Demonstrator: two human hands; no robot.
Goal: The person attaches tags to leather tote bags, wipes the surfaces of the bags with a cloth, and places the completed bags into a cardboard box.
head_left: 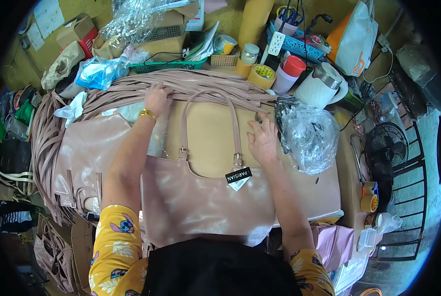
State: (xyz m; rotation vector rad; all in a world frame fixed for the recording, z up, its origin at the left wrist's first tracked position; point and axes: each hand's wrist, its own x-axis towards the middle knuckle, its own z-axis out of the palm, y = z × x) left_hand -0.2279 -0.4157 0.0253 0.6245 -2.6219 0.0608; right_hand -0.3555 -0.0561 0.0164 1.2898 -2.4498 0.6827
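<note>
A dusty-pink handbag lies flat in front of me. Its looped handle points away, and a black-and-white tag hangs near the right buckle. Beyond it spreads a heap of long pink straps. My left hand, a gold bracelet on its wrist, reaches into the near edge of that heap, fingers bent round a strap. To the right of the handle, my right hand has its fingers apart; a small dark thing shows at a fingertip. Another pink bag piece lies left.
Clear crumpled plastic lies right of my right hand. Behind it stand a white electric kettle, a red-lidded tumbler and a yellow tape roll. A green tray sits at the back. A black fan is far right.
</note>
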